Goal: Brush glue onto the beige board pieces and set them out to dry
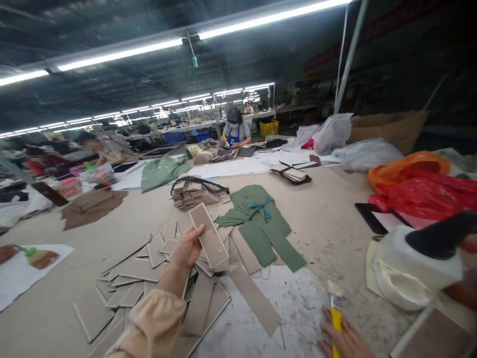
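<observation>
Between its thumb and fingers, my left hand [188,247] grips a taupe rectangular panel [209,239] with pale edges, tilted up above a heap of similar panels [128,278]. At the lower right, my right hand [345,335] holds a paintbrush [336,318] by its yellow handle, pale bristles pointing away from me. A flat taupe strip [257,301] lies on the table between the hands. Just beyond are fanned green pieces [257,219], some tied with a teal strip.
A white container with a black top [421,258] stands at right, near red and orange plastic bags [428,186]. A tied taupe bundle [194,191] and brown pieces [93,204] lie farther back. A co-worker in a blue apron [234,135] sits across the table.
</observation>
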{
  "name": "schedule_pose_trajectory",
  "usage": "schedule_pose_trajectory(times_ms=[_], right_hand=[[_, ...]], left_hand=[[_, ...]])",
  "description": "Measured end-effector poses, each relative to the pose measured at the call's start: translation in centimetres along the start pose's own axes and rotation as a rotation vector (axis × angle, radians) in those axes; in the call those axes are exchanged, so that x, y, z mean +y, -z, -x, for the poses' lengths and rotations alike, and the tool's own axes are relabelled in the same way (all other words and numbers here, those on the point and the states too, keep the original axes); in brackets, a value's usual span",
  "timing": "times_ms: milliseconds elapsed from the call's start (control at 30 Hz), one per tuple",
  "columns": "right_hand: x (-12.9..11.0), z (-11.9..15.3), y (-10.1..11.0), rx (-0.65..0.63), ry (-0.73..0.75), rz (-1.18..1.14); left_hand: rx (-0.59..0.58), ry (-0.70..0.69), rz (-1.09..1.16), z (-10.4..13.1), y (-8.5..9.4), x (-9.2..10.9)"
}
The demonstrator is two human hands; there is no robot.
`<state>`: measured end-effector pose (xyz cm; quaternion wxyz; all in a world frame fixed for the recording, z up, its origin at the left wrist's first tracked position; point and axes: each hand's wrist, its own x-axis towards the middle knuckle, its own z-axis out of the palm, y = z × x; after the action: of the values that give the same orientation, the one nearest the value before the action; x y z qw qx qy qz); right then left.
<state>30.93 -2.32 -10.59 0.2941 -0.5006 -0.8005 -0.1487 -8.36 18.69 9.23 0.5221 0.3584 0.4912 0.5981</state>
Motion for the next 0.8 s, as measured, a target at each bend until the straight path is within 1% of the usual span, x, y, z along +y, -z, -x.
schedule_pose_trajectory(times_ms=[100,200,300,367,433,533,667,733,800], right_hand=[[-1.6,-1.1,1.3,-0.058,-0.147,-0.084],[-2.6,-2.4,2.8,-0.056,-0.191,-0.24],[-3.1,-3.8,4.6,0.002,-0.237,-0.384],[-3.8,-4.6,6.4,0.042,-0.34,-0.509],[-4.5,-5.0,8.2,0.097,-0.494,-0.703],[-5.4,-4.8,10.8,0.122,-0.611,-0.767],[-6.3,-2.8,13.7,0.139,-0.697,-0.831],[-6.7,-1.8,14.8,0.157,-0.709,-0.791],[-6.9,-1.0,15.6,0.193,-0.721,-0.728]], left_hand=[[-0.167,0.185,0.039,5.5,-2.2,-3.5],[-0.266,0.32,0.044,9.9,-4.6,-5.8],[-0.366,0.408,0.016,13.4,-7.1,-7.5],[-0.46,0.473,-0.025,15.3,-8.7,-8.5],[-0.528,0.518,-0.081,16.9,-10.3,-9.3],[-0.563,0.501,-0.132,18.8,-13.2,-9.9],[-0.574,0.439,-0.12,21.0,-16.9,-10.3],[-0.556,0.421,-0.097,21.9,-18.2,-10.4],[-0.559,0.407,-0.076,22.8,-19.2,-10.4]])
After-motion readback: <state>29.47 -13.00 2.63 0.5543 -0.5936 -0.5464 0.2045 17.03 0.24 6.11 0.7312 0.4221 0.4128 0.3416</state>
